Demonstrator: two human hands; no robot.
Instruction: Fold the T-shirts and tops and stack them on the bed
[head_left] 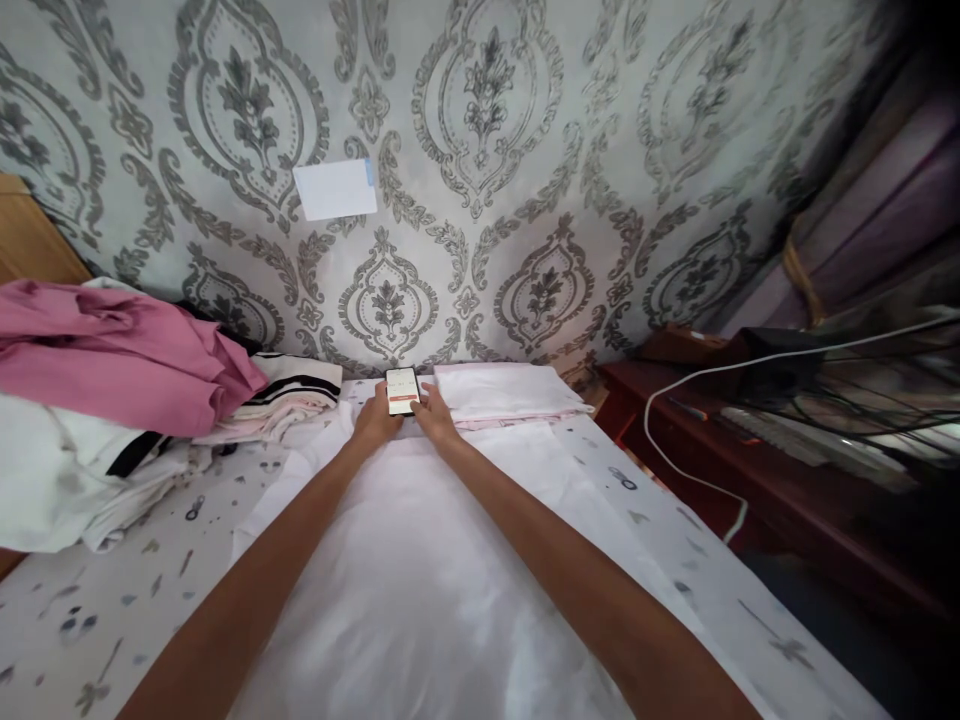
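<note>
A smartphone (402,390) with a lit white screen lies at the far end of the bed, against the wall. My left hand (375,416) is at its left edge and my right hand (434,411) at its right edge, both touching or holding it. Both arms stretch out over a pale white cloth (420,560) spread flat on the bed. Whether the phone is lifted or resting, I cannot tell.
A folded pale pink cloth (504,392) lies right of the phone. A pile of clothes, with a pink garment (120,355) on top and striped items (296,390), sits at the left. A dark wooden shelf (750,450) with a white cable (675,460) is at the right. The patterned wall carries a white card (334,189).
</note>
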